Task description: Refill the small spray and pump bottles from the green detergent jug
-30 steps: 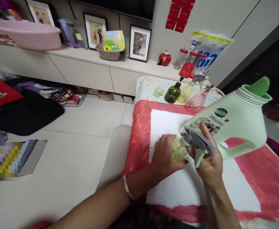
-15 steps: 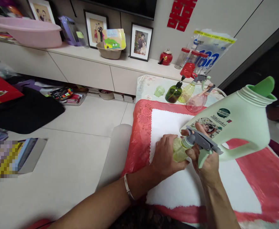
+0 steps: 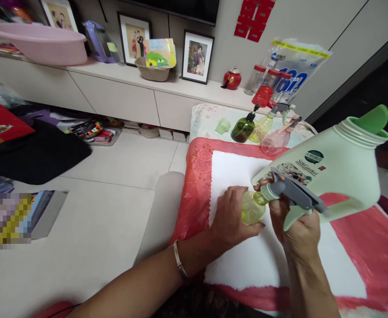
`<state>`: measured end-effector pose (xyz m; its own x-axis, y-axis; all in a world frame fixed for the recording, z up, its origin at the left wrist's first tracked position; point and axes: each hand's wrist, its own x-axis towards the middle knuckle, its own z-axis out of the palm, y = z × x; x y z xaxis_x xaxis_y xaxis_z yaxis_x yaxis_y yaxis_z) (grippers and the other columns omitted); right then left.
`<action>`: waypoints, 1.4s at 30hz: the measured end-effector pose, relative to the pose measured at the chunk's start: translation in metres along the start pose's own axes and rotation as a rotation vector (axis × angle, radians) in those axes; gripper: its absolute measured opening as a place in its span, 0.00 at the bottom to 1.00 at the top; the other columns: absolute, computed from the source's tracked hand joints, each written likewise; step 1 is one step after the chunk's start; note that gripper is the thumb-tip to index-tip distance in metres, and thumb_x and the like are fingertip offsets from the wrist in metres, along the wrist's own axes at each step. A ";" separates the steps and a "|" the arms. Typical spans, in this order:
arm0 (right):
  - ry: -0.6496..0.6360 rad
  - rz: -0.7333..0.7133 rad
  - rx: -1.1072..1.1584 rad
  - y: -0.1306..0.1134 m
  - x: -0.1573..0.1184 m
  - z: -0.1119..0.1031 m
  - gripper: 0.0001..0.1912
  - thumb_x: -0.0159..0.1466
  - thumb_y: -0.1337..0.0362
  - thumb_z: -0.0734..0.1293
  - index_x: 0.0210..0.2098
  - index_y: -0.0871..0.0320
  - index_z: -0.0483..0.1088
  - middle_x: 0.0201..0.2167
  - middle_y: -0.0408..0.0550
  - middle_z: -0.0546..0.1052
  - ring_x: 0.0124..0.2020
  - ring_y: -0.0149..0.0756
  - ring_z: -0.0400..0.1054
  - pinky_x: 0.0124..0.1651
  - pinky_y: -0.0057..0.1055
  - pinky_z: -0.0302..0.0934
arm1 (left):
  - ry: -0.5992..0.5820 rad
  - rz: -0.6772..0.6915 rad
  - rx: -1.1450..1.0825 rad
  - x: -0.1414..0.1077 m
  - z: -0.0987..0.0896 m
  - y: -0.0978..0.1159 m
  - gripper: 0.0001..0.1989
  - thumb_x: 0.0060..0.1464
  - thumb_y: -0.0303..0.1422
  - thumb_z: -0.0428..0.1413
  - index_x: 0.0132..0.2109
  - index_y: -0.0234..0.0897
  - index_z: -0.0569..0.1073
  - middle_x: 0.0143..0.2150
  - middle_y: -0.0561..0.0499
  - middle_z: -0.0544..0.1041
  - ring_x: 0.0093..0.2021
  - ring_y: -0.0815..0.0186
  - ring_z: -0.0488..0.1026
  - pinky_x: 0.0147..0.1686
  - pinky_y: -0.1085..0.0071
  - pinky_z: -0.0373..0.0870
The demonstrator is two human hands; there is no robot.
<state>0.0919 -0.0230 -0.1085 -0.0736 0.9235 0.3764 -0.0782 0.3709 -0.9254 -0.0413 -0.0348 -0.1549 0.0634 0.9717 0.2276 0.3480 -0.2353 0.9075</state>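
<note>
With the left hand (image 3: 231,217), encircles a translucent yellow-green plastic bottle (image 3: 253,209) above a scalloped white sheet (image 3: 243,267), probably steadying it; with the right hand (image 3: 302,238), grasps a grey-and-green plastic spray head (image 3: 294,191) near the neck, apparently for alignment.

The bottle (image 3: 251,211) is clear yellow, the spray head (image 3: 296,193) grey with a pale green trigger (image 3: 293,217). The jug (image 3: 356,176) is pale green, its scoop (image 3: 376,118) a stronger green. The sheet (image 3: 235,260) is plain white; the cloth (image 3: 194,194) beneath is red, rose-patterned at far left. Beyond it, the cover (image 3: 204,120) is pale with pinkish flowers. The far bag (image 3: 302,66) carries blue print and a yellow strip. At far left, the basin (image 3: 44,46) is pink.
</note>
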 end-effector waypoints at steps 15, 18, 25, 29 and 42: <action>0.077 -0.280 -0.148 -0.098 0.068 0.007 0.16 0.63 0.69 0.73 0.49 0.47 0.77 0.56 0.41 0.70 0.49 0.34 0.72 0.48 0.31 0.75 | 0.031 0.038 0.008 -0.003 0.006 -0.005 0.43 0.35 0.35 0.72 0.58 0.42 0.61 0.56 0.44 0.71 0.57 0.45 0.71 0.58 0.43 0.69; 0.054 -0.270 -0.201 -0.089 0.089 0.013 0.06 0.63 0.66 0.74 0.39 0.57 0.74 0.47 0.46 0.73 0.46 0.36 0.73 0.50 0.35 0.75 | 0.020 0.071 0.019 -0.004 0.005 -0.005 0.44 0.35 0.35 0.72 0.59 0.42 0.61 0.57 0.43 0.71 0.57 0.45 0.70 0.59 0.43 0.69; -0.363 0.263 -0.657 -0.006 0.134 0.025 0.13 0.64 0.68 0.64 0.46 0.66 0.73 0.37 0.49 0.76 0.35 0.33 0.75 0.38 0.26 0.73 | -0.047 0.097 0.039 -0.003 0.005 -0.004 0.46 0.34 0.38 0.73 0.59 0.37 0.62 0.57 0.39 0.71 0.56 0.43 0.71 0.57 0.41 0.70; -0.514 0.430 -0.880 0.025 0.145 0.041 0.07 0.66 0.76 0.63 0.41 0.68 0.73 0.32 0.48 0.76 0.28 0.28 0.71 0.33 0.22 0.68 | -0.046 0.094 0.027 -0.003 0.005 -0.004 0.45 0.34 0.37 0.73 0.59 0.39 0.62 0.56 0.41 0.71 0.57 0.43 0.70 0.58 0.42 0.69; -0.652 0.324 -1.262 0.054 0.145 0.044 0.13 0.68 0.62 0.72 0.46 0.66 0.73 0.40 0.49 0.75 0.41 0.33 0.70 0.51 0.32 0.67 | -0.044 0.094 0.029 -0.004 0.005 -0.004 0.44 0.35 0.37 0.72 0.59 0.40 0.62 0.56 0.41 0.71 0.56 0.43 0.71 0.57 0.42 0.70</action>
<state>0.0332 0.1266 -0.1021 -0.3737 0.9017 -0.2176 0.9116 0.3138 -0.2655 -0.0380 -0.0375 -0.1616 0.1379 0.9455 0.2950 0.3659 -0.3254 0.8719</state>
